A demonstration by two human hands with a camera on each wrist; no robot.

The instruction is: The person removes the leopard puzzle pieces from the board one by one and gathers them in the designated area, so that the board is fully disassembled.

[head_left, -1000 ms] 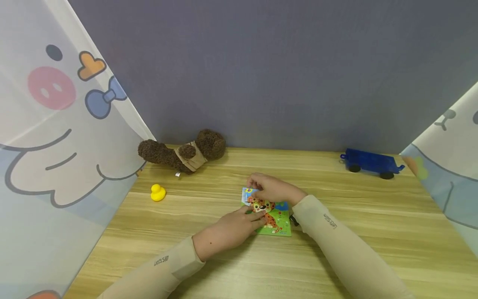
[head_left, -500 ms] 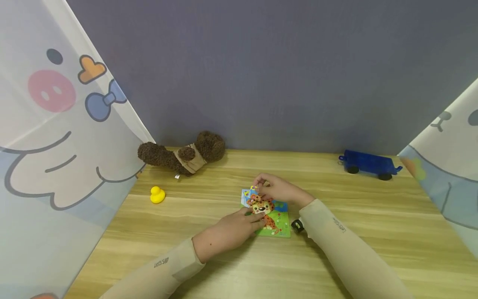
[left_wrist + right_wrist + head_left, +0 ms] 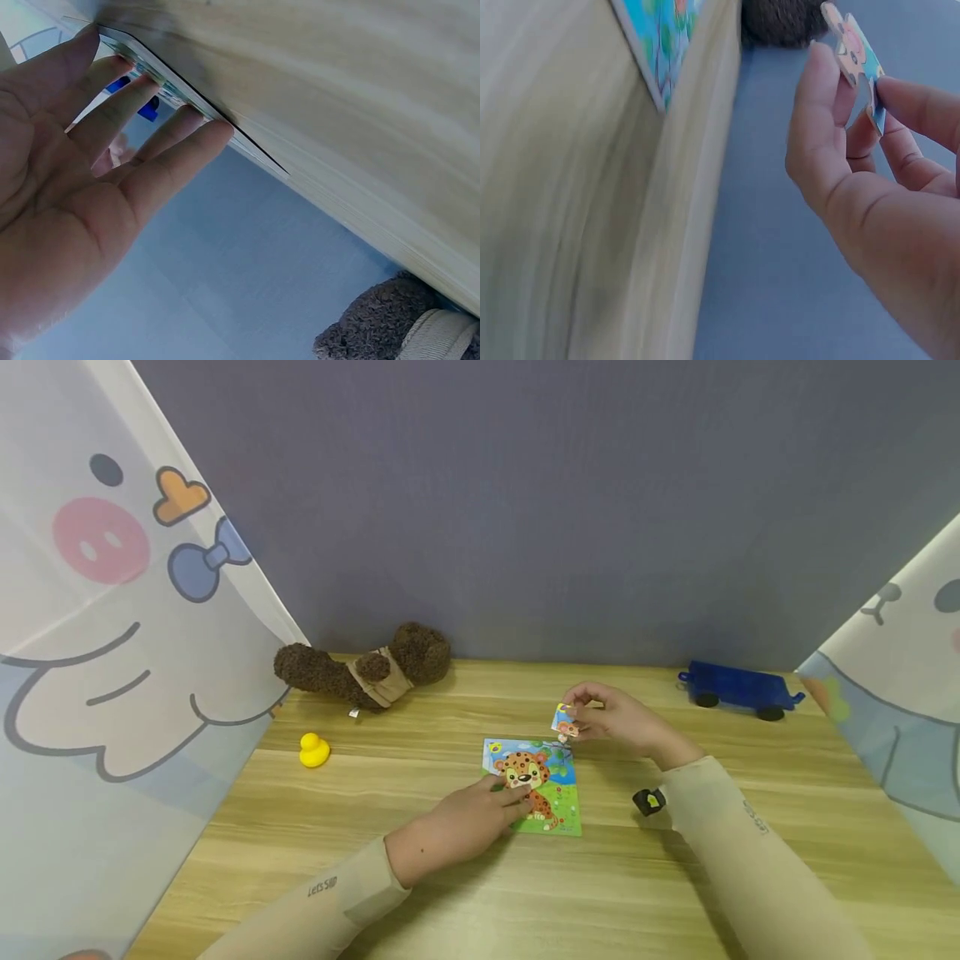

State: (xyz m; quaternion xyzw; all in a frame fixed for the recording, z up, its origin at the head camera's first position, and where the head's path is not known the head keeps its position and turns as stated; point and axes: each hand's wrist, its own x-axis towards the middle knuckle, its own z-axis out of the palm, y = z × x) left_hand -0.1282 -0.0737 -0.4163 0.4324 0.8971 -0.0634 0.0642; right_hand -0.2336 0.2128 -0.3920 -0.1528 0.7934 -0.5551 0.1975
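Note:
A leopard jigsaw puzzle [image 3: 558, 806] with a green and blue picture lies flat on the wooden table. My left hand [image 3: 480, 814] rests its fingertips on the lower left of the puzzle. In the left wrist view its fingers [image 3: 176, 161] are spread and nearly straight against the board's edge. My right hand [image 3: 618, 718] is raised just beyond the puzzle's top right corner. Between thumb and fingers it pinches a small puzzle piece [image 3: 564, 720], printed blue with a bit of orange. The right wrist view shows that piece [image 3: 859, 52] held clear of the table.
A brown teddy bear [image 3: 423, 656] lies at the back left, against the grey wall. A yellow rubber duck [image 3: 313, 750] sits at the left. At the back right stands a blue toy wagon [image 3: 738, 685] with black wheels. Printed cloth panels flank the table.
My right hand has lifted the puzzle piece off the puzzle's upper left and carried it to the right. My left hand has stayed in place on the board.

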